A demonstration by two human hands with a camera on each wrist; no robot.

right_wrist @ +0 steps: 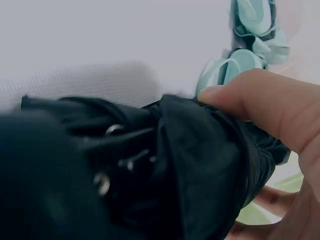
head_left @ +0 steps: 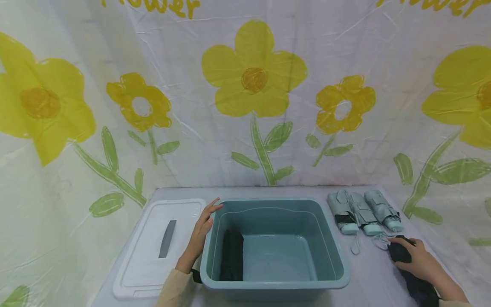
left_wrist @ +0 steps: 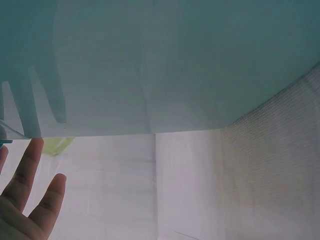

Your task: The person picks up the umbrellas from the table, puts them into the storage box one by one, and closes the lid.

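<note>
A blue-green plastic bin point(head_left: 274, 284) stands in the middle of the table, with a black folded umbrella point(head_left: 232, 256) lying along the inside of its left wall. My left hand point(head_left: 198, 236) rests against the bin's left side, fingers straight and spread, fingertips at the rim. In the left wrist view, the bin's outer wall point(left_wrist: 175, 65) mirrors the fingers. At the right, my right hand point(head_left: 426, 264) grips another black folded umbrella point(right_wrist: 200, 160), thumb over its top and fingers round the far side. Rib tips and gathered cloth show in the right wrist view.
Several pale green folded umbrellas point(head_left: 362, 213) lie side by side at the back right, their wrist cords loose on the table. A white lid point(head_left: 142, 256) with a grey handle lies left of the bin. Behind the table hangs a flower-printed curtain point(head_left: 184, 145).
</note>
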